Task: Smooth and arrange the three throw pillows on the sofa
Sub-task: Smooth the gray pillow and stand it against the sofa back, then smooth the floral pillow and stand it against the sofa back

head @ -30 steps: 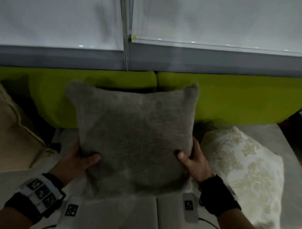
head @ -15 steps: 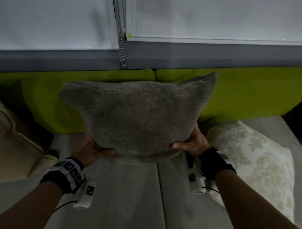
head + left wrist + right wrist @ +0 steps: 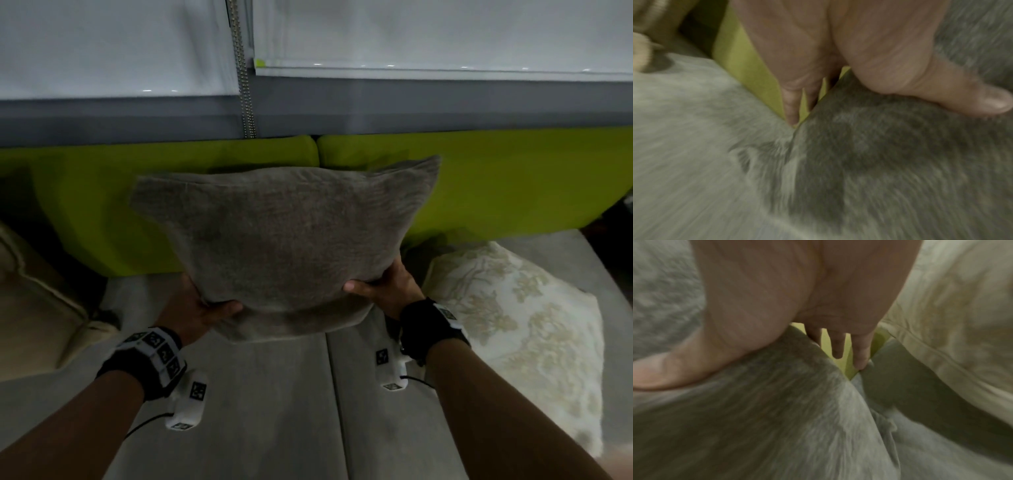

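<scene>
Up off the seat (image 3: pixel 260 394) goes the grey pillow (image 3: pixel 284 233), now held before the green back (image 3: pixel 102 205). Left hand (image 3: pixel 202 308) and right hand (image 3: pixel 387 287) grip its bottom corners. Fluffing step; next, set it upright.

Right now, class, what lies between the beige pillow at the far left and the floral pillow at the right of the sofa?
In the head view, the grey pillow, held off the grey seat by the left hand and right hand, lies between the beige pillow and floral pillow.
</scene>
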Demonstrator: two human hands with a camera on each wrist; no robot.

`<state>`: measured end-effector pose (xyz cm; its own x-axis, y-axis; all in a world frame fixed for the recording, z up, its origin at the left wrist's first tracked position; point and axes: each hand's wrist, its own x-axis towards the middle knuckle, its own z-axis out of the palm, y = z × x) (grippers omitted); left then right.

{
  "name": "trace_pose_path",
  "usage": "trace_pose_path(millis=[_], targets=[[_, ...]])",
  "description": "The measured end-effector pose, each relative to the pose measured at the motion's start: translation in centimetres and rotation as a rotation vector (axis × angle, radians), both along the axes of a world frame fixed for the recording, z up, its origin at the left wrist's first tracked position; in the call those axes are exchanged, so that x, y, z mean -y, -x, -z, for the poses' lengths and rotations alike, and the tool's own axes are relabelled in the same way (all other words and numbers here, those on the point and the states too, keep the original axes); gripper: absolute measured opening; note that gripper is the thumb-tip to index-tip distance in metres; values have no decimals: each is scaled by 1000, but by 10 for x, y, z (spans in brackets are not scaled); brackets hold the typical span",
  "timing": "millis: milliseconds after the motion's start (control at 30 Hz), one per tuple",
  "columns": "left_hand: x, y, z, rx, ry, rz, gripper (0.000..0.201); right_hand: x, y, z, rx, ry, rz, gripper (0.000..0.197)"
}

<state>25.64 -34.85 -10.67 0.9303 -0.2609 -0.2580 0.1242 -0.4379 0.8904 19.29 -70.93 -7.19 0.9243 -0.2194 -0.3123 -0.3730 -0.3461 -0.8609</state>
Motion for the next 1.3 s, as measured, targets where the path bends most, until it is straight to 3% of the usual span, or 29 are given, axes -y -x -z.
trace_pose_path(millis=[167,267,300,333,367,400,500,567,633,733,800,900,1033,1067,1167,1267,1300], targets=[[-13,27,-9,-145,69,10,127,2,37,-12,54,-20,-18,135],[-13,53,-17,-254,-77,-110,150,7,72,-17,20,32,19,138],[-11,65,-22,-311,-136,-129,136,7,85,-21,11,58,39,134],[-9,77,-24,-363,-191,-107,108,8,99,-27,2,86,57,128],[-7,93,-27,-428,-251,-40,80,10,115,-34,1,114,75,118],[-3,106,-29,-491,-326,51,65,13,129,-42,16,140,90,105],[14,129,-28,-538,-334,271,70,34,172,-62,104,214,131,69],[49,135,-32,-447,-283,338,47,60,200,-73,143,278,201,54],[97,132,-49,-302,-184,360,27,88,217,-76,171,327,315,50],[190,126,-64,-177,-86,364,25,148,248,-69,176,468,534,51],[249,122,-68,-98,-73,365,38,189,263,-55,147,567,628,57],[325,112,-70,-40,-196,340,75,241,279,-32,-54,539,749,70],[390,93,-48,-219,-339,171,124,271,286,-5,-290,138,825,99],[399,92,-40,-282,-381,155,130,272,286,4,-338,27,812,101],[417,102,-33,-424,-450,196,116,274,285,32,-359,-260,701,104],[430,114,-36,-420,-470,140,124,289,281,30,-343,-365,698,111],[432,117,-36,-409,-467,116,125,297,282,25,-343,-365,701,105]])
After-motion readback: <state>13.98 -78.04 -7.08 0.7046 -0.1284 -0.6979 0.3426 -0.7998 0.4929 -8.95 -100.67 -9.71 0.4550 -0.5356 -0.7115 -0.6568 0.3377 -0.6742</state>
